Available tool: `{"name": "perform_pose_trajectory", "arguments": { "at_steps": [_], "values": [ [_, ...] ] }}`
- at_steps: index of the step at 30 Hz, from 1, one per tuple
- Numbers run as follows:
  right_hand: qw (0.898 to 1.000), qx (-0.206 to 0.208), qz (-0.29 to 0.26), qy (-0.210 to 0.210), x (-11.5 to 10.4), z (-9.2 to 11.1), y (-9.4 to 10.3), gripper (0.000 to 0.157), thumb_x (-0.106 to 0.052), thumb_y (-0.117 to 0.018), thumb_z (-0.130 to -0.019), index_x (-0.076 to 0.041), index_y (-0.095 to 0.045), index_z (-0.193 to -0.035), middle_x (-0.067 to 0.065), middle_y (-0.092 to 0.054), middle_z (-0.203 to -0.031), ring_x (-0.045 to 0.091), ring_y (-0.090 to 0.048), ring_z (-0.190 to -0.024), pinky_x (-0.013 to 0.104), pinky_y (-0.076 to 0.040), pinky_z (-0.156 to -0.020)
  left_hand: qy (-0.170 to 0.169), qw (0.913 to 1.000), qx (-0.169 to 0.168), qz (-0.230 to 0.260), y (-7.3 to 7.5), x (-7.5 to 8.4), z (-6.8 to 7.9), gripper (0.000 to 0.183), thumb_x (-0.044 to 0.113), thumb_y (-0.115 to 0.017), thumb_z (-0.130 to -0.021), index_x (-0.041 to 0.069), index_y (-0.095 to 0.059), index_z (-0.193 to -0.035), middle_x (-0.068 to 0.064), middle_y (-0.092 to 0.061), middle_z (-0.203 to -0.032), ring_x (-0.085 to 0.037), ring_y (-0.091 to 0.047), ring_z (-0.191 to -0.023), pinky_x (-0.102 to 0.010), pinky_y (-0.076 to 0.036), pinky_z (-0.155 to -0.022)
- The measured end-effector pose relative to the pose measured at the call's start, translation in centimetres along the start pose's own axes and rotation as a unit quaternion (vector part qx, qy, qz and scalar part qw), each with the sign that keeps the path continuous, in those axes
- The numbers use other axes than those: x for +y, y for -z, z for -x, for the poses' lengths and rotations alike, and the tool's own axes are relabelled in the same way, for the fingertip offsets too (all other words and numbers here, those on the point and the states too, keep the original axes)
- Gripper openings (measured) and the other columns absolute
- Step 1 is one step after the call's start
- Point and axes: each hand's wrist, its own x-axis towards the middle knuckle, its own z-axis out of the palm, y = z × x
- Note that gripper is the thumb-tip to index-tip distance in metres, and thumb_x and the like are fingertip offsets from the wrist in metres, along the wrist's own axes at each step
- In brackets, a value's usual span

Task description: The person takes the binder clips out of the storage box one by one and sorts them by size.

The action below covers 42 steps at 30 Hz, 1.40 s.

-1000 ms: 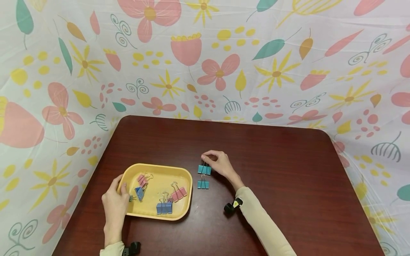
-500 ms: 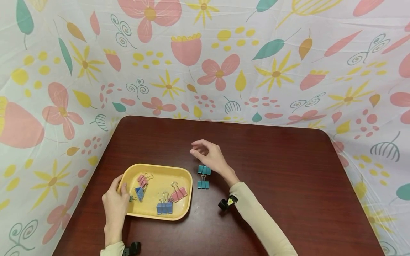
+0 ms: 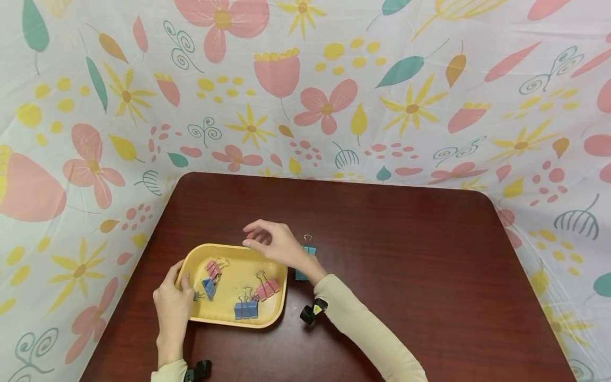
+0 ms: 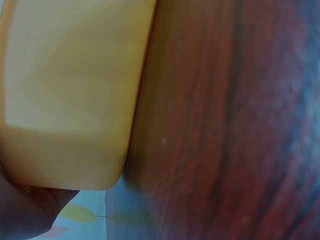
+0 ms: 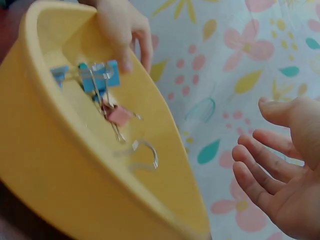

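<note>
My left hand [image 3: 172,300] grips the left end of a yellow plastic tray [image 3: 229,323], thumb over the rim and fingers outside. Inside lie several binder clips: a blue one [image 3: 245,310] and a pink one [image 3: 268,289] on the right, a smaller pink one [image 3: 212,269] and a blue one [image 3: 209,288] on the left, plus tiny ones. My right hand [image 3: 279,245], fingers loosely bent and holding nothing, hovers over the tray's far right corner. Right of the tray, a teal binder clip [image 3: 310,250] and another teal clip [image 3: 300,276] lie on the table, partly hidden by my right wrist.
The dark brown wooden table [image 3: 406,254] extends to the right and behind the tray. A white flower-printed cloth [image 3: 324,63] hangs along its back and sides. Each wrist carries a small black camera, one [image 3: 313,311] on the right.
My right hand has let go of the farther teal clip's handle, lifted and moved left to above the tray. That clip stays on the table. The left hand keeps its grip on the tray.
</note>
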Motion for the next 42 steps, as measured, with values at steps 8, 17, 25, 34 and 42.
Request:
{"name": "perform_pose_trajectory", "arguments": {
  "at_steps": [8, 17, 25, 34, 42],
  "values": [
    [0.999, -0.046, 0.001, 0.007, -0.9, -0.7, -2.4, 0.029, -0.022, -0.072, -0.095, -0.01, -0.068, -0.122, 0.002, -0.075, -0.102, 0.007, -0.069, -0.087, 0.018, -0.055, -0.079, 0.007, 1.0, 0.005, 0.001, 0.0, 0.0, 0.0, 0.031, 0.003, -0.061, -0.097, 0.002, -0.067, -0.127, -0.029, -0.073, -0.097, -0.036, -0.066, -0.068, -0.044, -0.051, -0.06],
    [0.994, -0.105, 0.006, -0.013, -1.6, -0.7, -5.0, 0.034, -0.024, -0.072, -0.095, -0.009, -0.066, -0.125, 0.004, -0.075, -0.107, 0.005, -0.07, -0.095, 0.015, -0.055, -0.081, 0.009, 0.9999, 0.006, 0.005, -0.1, 0.2, -0.2, 0.031, 0.004, -0.061, -0.098, 0.003, -0.067, -0.128, -0.029, -0.073, -0.102, -0.041, -0.068, -0.074, -0.053, -0.052, -0.067],
    [0.986, -0.118, 0.116, -0.004, -1.0, -0.1, -7.1, 0.034, -0.032, -0.071, -0.096, -0.013, -0.07, -0.124, -0.001, -0.072, -0.125, 0.009, -0.065, -0.119, 0.022, -0.049, -0.102, 0.012, 0.9999, -0.001, 0.0, -0.3, 0.0, -0.1, 0.031, 0.003, -0.062, -0.097, 0.003, -0.067, -0.127, -0.029, -0.074, -0.098, -0.036, -0.066, -0.069, -0.041, -0.049, -0.058],
    [0.974, -0.139, 0.177, -0.025, 0.4, 0.5, -8.7, 0.035, -0.036, -0.07, -0.096, -0.02, -0.072, -0.127, 0.002, -0.064, -0.141, 0.016, -0.055, -0.136, 0.031, -0.044, -0.111, 0.009, 1.0, -0.003, 0.0, -0.2, 0.0, 0.1, 0.031, 0.003, -0.062, -0.097, 0.003, -0.067, -0.127, -0.03, -0.073, -0.101, -0.038, -0.067, -0.07, -0.051, -0.052, -0.062],
    [0.938, -0.203, 0.281, 0.014, 0.5, 0.6, -9.4, 0.038, -0.051, -0.077, -0.086, -0.037, -0.073, -0.121, -0.015, -0.074, -0.111, -0.001, -0.065, -0.098, 0.017, -0.048, -0.077, 0.009, 1.0, 0.001, -0.001, -0.1, -0.1, 0.1, 0.031, 0.003, -0.062, -0.097, 0.004, -0.067, -0.127, -0.03, -0.073, -0.102, -0.041, -0.067, -0.074, -0.054, -0.052, -0.065]
  ]
}}
